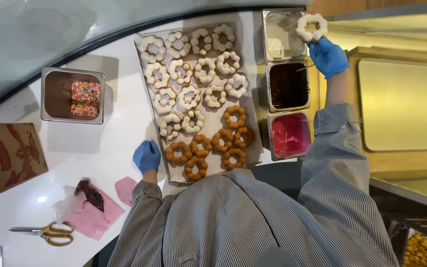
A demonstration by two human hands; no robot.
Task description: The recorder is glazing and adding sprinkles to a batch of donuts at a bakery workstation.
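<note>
Over the rectangular steel pan of white glaze (278, 37), the right hand in a blue glove (328, 57) grips a white-glazed bubble-ring doughnut (312, 26) by its lower edge

L hand in a blue glove (147, 155) rests w/ fingers curled at the left rim of the paper-lined baking tray (252, 106), just beside a plain brown ring doughnut (179, 152); can't tell if it grips the rim. Tray holds glazed rings up top, plain ones near the body, its near edge hidden by the striped shirt. Steel pans of dark chocolate glaze (288, 85) and pink glaze (290, 134) sit below the white one. Sprinkle pan (72, 95) and yellow-handled scissors (50, 233) lie well apart on the left
</note>
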